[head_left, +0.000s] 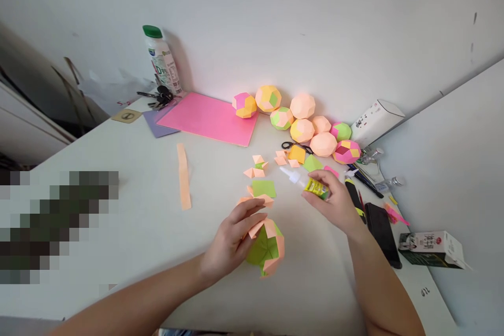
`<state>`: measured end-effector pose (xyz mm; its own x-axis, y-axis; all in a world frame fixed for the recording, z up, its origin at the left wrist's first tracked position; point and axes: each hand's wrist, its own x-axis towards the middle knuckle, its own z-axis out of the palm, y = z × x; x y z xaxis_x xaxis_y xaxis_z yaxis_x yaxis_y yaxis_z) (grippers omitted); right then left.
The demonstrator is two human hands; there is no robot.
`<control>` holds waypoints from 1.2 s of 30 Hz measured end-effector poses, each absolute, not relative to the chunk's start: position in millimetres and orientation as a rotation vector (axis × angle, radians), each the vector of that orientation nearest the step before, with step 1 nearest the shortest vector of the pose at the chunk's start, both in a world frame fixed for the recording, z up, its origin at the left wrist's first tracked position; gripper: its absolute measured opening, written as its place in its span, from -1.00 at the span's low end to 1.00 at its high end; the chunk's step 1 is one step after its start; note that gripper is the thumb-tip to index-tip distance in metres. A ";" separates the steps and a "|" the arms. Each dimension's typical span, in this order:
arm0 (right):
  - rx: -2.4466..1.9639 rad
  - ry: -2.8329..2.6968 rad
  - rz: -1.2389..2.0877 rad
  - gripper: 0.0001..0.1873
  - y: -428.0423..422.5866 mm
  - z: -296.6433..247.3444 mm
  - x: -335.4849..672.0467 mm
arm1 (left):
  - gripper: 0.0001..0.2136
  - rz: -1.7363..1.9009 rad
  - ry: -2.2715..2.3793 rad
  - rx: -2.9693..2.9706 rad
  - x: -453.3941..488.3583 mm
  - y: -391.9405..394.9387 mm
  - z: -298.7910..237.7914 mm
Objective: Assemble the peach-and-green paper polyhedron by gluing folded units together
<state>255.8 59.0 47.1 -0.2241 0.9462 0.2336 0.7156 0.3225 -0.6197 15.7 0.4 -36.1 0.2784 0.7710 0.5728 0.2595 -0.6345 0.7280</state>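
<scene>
My left hand (232, 236) is closed on the upper left edge of a half-built paper ball (279, 247), its hollow inside green and its rim peach. In my right hand (334, 199) is a small glue bottle (316, 188) with a yellow label; its white nozzle points up and left. Beyond the ball, a green paper square (263, 188) lies beside peach folded pieces partly hidden by my left fingers. Farther back sits a small peach and green folded piece (259, 166). Loose peach pieces (281, 157) lie near an orange paper square (296, 154).
Several finished paper balls (302, 106) stand against the wall. Pink sheets (212, 118) and a peach strip (183, 176) lie to the left, near a white bottle (163, 60) and keys (161, 95). Scissors (288, 145), a phone (381, 233), a cutter (353, 197) and a carton (429, 249) are rightward.
</scene>
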 end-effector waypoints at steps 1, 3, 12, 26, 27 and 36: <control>-1.370 -1.984 0.534 -0.68 52.0 56.0 255.9 | -0.58 1.338 0.923 2.056 15.6 0.4 -35.4; -1.250 -1.984 0.530 -0.68 37.9 71.4 254.6 | -0.59 1.336 0.912 2.063 15.4 0.4 -34.2; -1.029 -2.194 0.345 -0.71 18.2 79.6 239.3 | -0.62 1.361 0.792 2.064 18.0 -2.3 -33.3; -0.992 -2.321 0.224 -0.74 17.1 74.8 229.8 | -0.54 1.299 0.805 2.151 19.2 -4.5 -32.9; -0.983 -2.322 0.222 -0.74 16.9 74.3 229.5 | -0.54 1.292 0.808 2.157 19.3 -4.5 -32.9; -0.933 -2.343 0.214 -0.72 14.3 73.6 227.3 | -0.53 1.272 0.809 2.175 19.0 -4.9 -37.8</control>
